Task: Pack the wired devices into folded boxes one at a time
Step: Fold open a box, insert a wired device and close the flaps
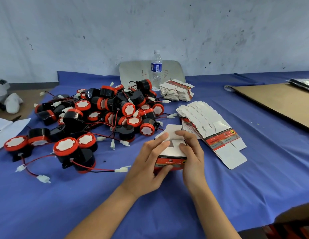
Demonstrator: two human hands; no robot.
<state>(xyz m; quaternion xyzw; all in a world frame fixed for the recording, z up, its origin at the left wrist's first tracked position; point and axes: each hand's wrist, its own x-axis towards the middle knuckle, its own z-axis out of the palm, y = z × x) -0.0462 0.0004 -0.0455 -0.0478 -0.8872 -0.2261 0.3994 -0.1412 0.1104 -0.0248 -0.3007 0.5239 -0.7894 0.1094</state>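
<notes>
- The table (219, 195), under a blue cloth, carries all of the work
- The pile of devices (102, 114) lies on the left, spreading from near to far. They are black drums with red caps, probably hard plastic with some weight. Take one by the drum, not by its thin red and black wires, which tangle across the neighbours and would likely drag them along
- The flat boxes (210, 130) fan out on the right, just beside the hands. They are thin card, light and easily creased, so slide one off by an edge
- The box (171, 153) being folded sits near the middle, between both hands. I cannot tell whether a device is inside
- The left hand (148, 163) grips it, thumb on the red printed near face and fingers over the left flap
- The right hand (193, 152) grips the right side, fingers curled onto the white flaps. These should bend at the crease under light pressure
- The white plugs (121, 169) on the wire ends are small and could snag at the box mouth
</notes>
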